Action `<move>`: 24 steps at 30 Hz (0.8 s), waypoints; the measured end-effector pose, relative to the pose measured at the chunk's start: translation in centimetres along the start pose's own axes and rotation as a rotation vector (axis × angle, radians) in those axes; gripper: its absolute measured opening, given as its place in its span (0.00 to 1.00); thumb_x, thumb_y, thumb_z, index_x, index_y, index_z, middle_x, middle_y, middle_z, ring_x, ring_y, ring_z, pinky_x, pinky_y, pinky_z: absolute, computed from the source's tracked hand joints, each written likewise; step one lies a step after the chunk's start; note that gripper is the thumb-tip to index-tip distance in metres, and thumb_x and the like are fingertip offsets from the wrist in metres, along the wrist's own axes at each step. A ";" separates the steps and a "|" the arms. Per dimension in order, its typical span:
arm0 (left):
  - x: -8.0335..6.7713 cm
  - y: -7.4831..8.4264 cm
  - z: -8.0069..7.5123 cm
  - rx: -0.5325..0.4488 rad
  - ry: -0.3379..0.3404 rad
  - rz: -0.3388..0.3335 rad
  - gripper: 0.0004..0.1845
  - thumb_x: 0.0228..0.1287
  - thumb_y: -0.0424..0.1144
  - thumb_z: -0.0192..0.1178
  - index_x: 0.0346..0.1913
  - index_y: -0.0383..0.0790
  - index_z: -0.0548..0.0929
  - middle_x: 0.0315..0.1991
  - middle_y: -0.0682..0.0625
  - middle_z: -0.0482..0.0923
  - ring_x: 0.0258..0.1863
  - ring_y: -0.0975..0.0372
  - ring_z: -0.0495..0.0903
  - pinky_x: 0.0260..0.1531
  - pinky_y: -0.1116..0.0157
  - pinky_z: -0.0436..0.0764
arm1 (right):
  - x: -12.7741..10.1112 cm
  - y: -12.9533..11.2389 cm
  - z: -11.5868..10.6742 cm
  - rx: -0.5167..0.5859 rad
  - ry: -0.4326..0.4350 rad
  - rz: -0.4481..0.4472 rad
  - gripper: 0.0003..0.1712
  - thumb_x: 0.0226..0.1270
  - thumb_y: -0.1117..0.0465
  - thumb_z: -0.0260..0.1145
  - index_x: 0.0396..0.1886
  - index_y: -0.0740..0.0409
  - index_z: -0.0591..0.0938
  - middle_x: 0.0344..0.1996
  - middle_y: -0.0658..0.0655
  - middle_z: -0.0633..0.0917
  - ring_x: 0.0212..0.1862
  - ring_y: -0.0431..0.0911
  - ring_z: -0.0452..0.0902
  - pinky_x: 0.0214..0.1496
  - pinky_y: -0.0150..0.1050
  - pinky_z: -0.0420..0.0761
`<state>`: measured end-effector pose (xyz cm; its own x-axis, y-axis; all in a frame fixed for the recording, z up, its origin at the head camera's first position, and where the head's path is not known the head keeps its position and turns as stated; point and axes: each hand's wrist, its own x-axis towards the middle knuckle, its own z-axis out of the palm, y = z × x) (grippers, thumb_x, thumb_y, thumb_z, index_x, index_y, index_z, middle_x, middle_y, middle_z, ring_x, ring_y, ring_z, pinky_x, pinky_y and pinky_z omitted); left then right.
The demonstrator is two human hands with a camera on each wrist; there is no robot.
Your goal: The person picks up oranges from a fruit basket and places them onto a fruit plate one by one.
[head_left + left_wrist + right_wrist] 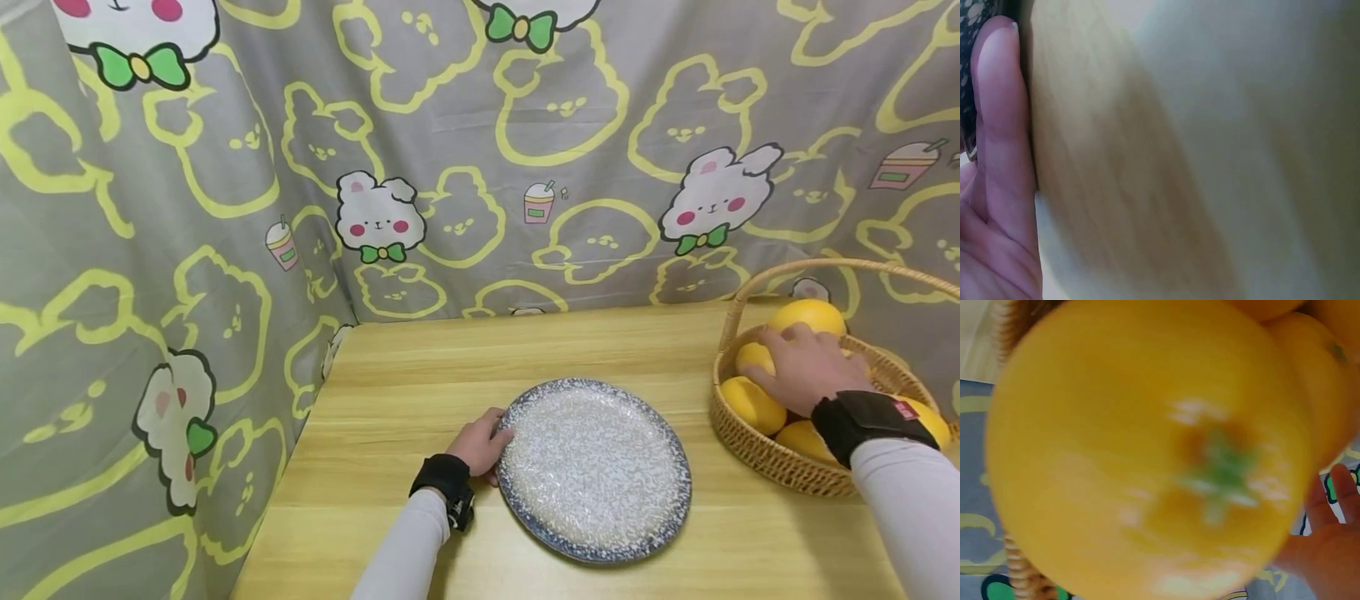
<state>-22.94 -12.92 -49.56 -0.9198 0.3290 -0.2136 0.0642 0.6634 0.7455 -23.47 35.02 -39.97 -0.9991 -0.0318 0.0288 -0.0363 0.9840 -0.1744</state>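
A round blue-speckled plate (592,467) lies bare on the wooden table (420,367). My left hand (483,442) is at its left rim, thumb on the edge and fingers curled against it. In the left wrist view one finger (997,137) lies along the table (1179,156), with a bit of the plate's rim (969,19) behind it. My right hand (802,367) reaches into a wicker basket (757,454) and its fingers curl over a yellow-orange fruit (753,357). That fruit (1147,450) fills the right wrist view, with fingers (1329,537) beside it.
The basket holds several more of the same fruit, one (810,315) at the back, and has a tall arched handle (825,267). A grey cartoon-print cloth (450,167) hangs behind and to the left of the table. The table's left edge (292,450) is near my left arm.
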 end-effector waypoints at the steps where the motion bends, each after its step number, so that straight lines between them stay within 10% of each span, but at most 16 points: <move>1: 0.0 -0.1 0.0 -0.012 -0.004 -0.005 0.26 0.83 0.45 0.51 0.76 0.44 0.66 0.33 0.42 0.86 0.09 0.65 0.77 0.15 0.65 0.83 | -0.2 0.3 0.2 0.002 -0.002 0.011 0.41 0.77 0.33 0.52 0.70 0.62 0.69 0.64 0.80 0.65 0.59 0.85 0.59 0.42 0.86 0.66; 14: -0.5 -0.7 -1.0 -0.199 -0.067 -0.022 0.28 0.83 0.46 0.51 0.79 0.44 0.64 0.44 0.39 0.86 0.14 0.64 0.79 0.21 0.63 0.87 | -0.6 2.5 1.5 -0.028 -0.010 0.064 0.36 0.78 0.42 0.51 0.73 0.63 0.64 0.65 0.79 0.63 0.62 0.85 0.53 0.47 0.88 0.59; 24: -0.2 -1.8 -0.4 -0.291 -0.054 -0.020 0.28 0.81 0.45 0.54 0.77 0.40 0.68 0.32 0.46 0.85 0.16 0.65 0.80 0.23 0.64 0.86 | -0.7 2.2 1.2 -0.064 0.007 0.073 0.32 0.77 0.46 0.54 0.69 0.63 0.68 0.63 0.79 0.65 0.61 0.84 0.53 0.48 0.87 0.59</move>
<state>-23.03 -14.45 -50.55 -0.8976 0.3578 -0.2575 -0.0749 0.4520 0.8889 -22.87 36.97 -41.59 -0.9988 0.0412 0.0254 0.0380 0.9929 -0.1130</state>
